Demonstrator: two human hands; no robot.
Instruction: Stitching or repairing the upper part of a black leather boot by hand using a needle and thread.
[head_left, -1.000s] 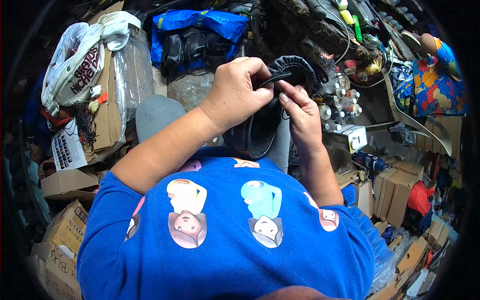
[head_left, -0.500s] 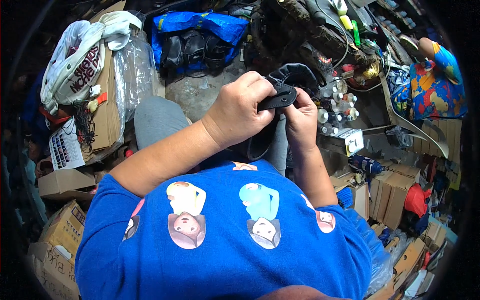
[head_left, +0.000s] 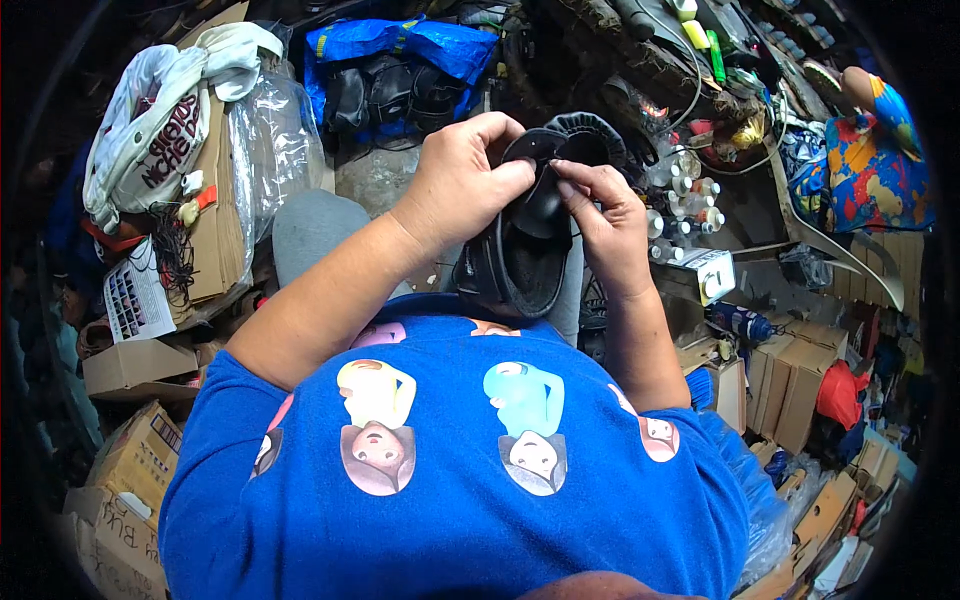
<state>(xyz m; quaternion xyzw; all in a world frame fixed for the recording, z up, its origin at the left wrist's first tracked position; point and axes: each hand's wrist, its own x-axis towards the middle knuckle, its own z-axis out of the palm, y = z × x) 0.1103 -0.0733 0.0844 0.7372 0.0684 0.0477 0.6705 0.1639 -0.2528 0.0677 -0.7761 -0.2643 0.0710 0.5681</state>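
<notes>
A black sandal (head_left: 520, 275) rests at my lap, its open inside facing up and its padded straps standing at the far end. My left hand (head_left: 468, 175) pinches the edge of a black strap flap between thumb and fingers. Close beside it, my right hand (head_left: 603, 205) has thumb and forefinger pressed together at the strap's edge. A thin pale line, perhaps thread, runs near those fingertips; whether a needle is there is too small to tell. The curved strap (head_left: 590, 130) behind shows gathered stitching along its rim.
Several small bottles (head_left: 690, 200) stand to the right, near a white-and-yellow tin (head_left: 708, 275). A blue bag (head_left: 400, 50) with black footwear lies ahead. Cardboard and a white cloth bag (head_left: 150, 130) are at left. Another person's leg and colourful clothing (head_left: 875, 170) show far right.
The sandal has tipped so its inside shows more. My left hand has shifted left along the flap, and my right fingers have moved from the flap's right end to its upper edge.
</notes>
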